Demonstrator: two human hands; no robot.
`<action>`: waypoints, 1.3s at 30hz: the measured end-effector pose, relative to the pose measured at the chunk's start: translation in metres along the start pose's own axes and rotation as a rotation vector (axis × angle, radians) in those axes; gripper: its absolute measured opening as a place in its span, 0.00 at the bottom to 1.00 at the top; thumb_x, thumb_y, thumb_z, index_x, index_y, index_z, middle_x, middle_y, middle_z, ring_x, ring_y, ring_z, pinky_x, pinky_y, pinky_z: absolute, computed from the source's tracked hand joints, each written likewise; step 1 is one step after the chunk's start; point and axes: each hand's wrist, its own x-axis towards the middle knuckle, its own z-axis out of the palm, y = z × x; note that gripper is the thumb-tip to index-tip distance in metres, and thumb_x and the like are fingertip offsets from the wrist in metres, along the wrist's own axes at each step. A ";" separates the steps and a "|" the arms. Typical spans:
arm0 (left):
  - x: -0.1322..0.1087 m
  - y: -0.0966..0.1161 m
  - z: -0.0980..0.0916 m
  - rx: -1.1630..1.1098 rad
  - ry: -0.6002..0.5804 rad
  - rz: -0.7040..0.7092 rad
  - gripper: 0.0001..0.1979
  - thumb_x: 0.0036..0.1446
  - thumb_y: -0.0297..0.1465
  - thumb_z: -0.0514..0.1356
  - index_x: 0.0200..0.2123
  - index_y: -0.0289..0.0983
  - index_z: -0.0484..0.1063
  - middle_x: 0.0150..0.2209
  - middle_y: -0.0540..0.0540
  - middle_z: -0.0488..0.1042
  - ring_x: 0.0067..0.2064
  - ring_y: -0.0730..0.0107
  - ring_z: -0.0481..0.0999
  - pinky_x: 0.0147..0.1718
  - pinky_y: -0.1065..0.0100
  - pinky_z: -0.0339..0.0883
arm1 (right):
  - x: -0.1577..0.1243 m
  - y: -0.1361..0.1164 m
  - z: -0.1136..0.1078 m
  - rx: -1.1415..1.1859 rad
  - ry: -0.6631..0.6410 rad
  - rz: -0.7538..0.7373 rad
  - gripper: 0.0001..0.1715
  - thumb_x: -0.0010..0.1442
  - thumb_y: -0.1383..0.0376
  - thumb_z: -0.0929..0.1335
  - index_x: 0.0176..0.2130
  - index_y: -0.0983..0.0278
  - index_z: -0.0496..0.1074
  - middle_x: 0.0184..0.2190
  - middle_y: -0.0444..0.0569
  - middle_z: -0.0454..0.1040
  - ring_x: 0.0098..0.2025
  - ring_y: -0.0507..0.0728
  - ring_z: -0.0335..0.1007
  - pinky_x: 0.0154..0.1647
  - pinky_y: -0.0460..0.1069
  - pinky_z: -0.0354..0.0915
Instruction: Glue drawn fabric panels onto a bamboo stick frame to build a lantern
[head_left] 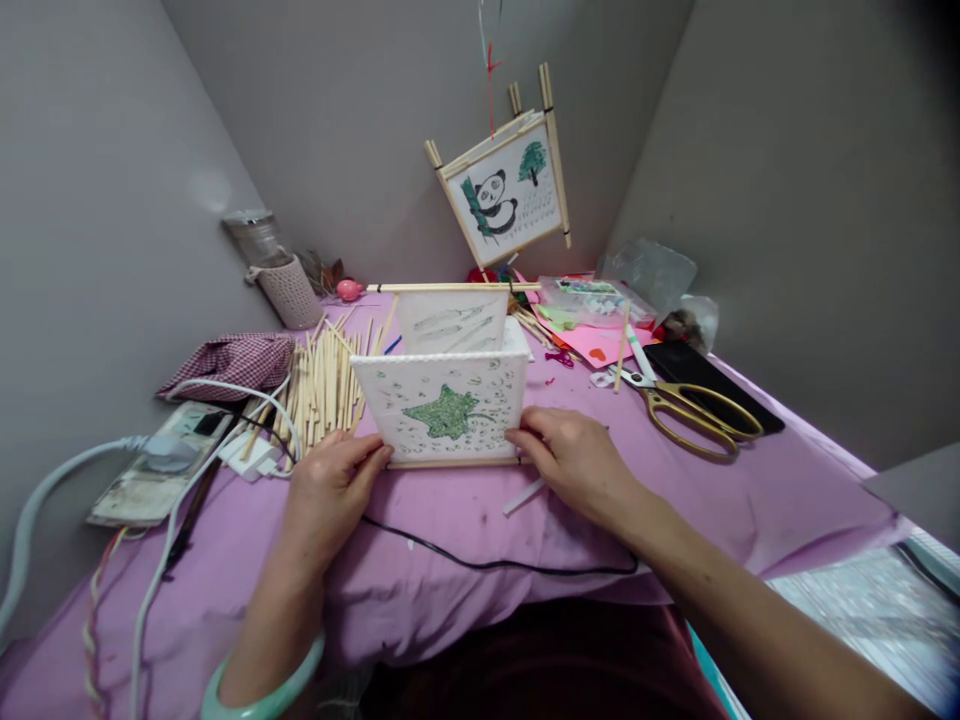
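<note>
A paper lantern (450, 410) with a green leaf drawn on its front panel stands on the purple cloth, straight ahead of me. Its back panel carries grey strokes, and a wooden stick (450, 288) runs along the top of that panel. My left hand (337, 485) pinches the front panel's lower left corner. At the lower right edge, my right hand (574, 455) grips the same panel between thumb and fingers. A thin wooden strip lies along the panel's bottom edge. Just beside my right hand lies a small white paper strip (523, 497).
A finished-looking panda lantern (506, 195) hangs from a red string. Wooden sticks (322, 385) are heaped at left, near a power strip (161, 465) and cables. Gold-handled scissors (690, 415) and a black phone-like slab (720, 385) lie right. A black cord (487, 566) crosses in front.
</note>
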 end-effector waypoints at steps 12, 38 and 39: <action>0.000 0.001 -0.001 0.008 -0.001 0.010 0.12 0.59 0.36 0.56 0.34 0.37 0.78 0.28 0.46 0.74 0.32 0.65 0.71 0.31 0.66 0.64 | 0.001 0.001 -0.001 0.034 -0.008 0.001 0.12 0.63 0.64 0.63 0.28 0.62 0.70 0.28 0.46 0.76 0.30 0.54 0.70 0.33 0.46 0.58; 0.000 0.013 -0.006 -0.040 0.001 -0.066 0.13 0.61 0.33 0.54 0.36 0.38 0.79 0.27 0.47 0.75 0.31 0.67 0.70 0.31 0.68 0.62 | 0.004 0.006 0.004 0.024 -0.041 -0.037 0.11 0.60 0.63 0.62 0.28 0.62 0.69 0.27 0.48 0.75 0.29 0.55 0.69 0.30 0.48 0.59; -0.001 0.013 -0.006 -0.051 0.004 -0.072 0.12 0.61 0.33 0.54 0.37 0.38 0.79 0.27 0.46 0.76 0.31 0.67 0.70 0.32 0.68 0.62 | 0.004 0.007 0.004 0.024 -0.042 -0.033 0.12 0.60 0.63 0.61 0.28 0.61 0.69 0.27 0.48 0.74 0.29 0.56 0.69 0.30 0.48 0.60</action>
